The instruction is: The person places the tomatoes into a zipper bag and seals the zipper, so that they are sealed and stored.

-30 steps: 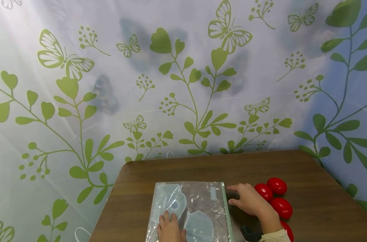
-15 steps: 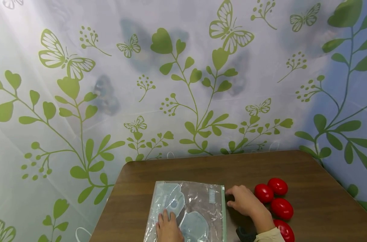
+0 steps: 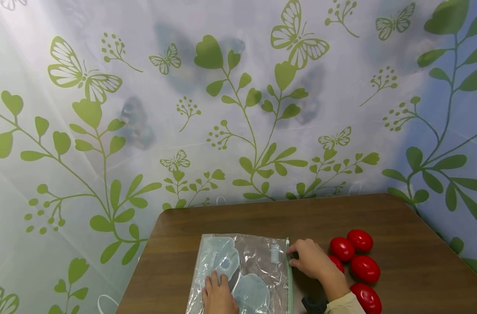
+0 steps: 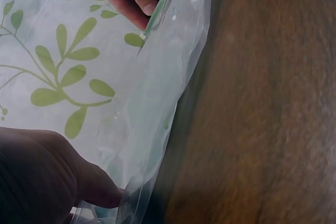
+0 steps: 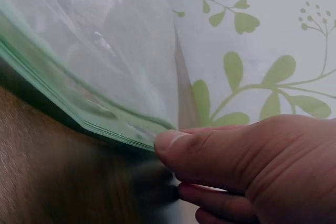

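Note:
A clear plastic zip bag (image 3: 258, 253) with pale blue printed shapes (image 3: 252, 292) lies on the table, its green zip strip (image 3: 289, 279) along the right side. My left hand (image 3: 219, 294) rests on the bag's left part, fingers extended over it; its thumb touches the plastic in the left wrist view. At the strip's far end, my right hand (image 3: 310, 261) pinches the bag's edge between thumb and fingers. The right wrist view shows the thumb (image 5: 170, 141) on the green strip, which bends there. The right index fingertip is mostly hidden behind the bag's edge.
Several glossy red egg-shaped things (image 3: 365, 269) lie right of my right hand, one partly hidden by the wrist. A dark wrist-worn device (image 3: 314, 303) shows beneath the right forearm. Behind the brown wooden table (image 3: 238, 220) hangs a leaf-and-butterfly curtain (image 3: 238, 109).
My right hand has moved left from beside the bag and now pinches its zip edge, whose far end has bent slightly. Another red egg-shaped thing shows behind the wrist. The left hand stays nearly still.

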`<state>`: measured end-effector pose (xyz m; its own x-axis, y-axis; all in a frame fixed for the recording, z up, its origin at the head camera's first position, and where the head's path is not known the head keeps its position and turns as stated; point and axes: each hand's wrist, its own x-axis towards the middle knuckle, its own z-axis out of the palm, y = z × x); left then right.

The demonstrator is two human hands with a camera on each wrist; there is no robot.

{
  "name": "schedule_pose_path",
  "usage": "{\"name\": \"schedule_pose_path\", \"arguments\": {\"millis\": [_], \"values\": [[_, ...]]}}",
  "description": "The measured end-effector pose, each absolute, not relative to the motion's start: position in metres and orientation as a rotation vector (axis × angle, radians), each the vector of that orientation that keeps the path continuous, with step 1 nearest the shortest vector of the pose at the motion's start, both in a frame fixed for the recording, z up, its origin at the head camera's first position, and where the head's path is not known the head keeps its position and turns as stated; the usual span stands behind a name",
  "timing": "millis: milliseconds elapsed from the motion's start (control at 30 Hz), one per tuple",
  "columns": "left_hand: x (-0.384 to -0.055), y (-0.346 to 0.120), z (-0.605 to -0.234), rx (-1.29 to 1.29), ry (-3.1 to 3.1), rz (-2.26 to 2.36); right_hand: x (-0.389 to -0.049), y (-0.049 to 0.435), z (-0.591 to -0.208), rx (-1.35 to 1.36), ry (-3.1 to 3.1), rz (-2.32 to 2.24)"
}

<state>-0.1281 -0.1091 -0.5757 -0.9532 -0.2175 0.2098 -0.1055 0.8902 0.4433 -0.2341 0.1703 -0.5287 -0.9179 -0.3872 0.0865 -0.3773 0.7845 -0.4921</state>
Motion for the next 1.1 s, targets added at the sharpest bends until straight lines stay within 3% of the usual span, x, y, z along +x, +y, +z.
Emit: {"name": "schedule_pose_path", "arguments": {"millis": [1100], "values": [[-0.126, -0.128, -0.577, 0.146, -2.760, -0.693, -0.237, 0.147, -0.549, -0.407, 3.049, -0.697]]}}
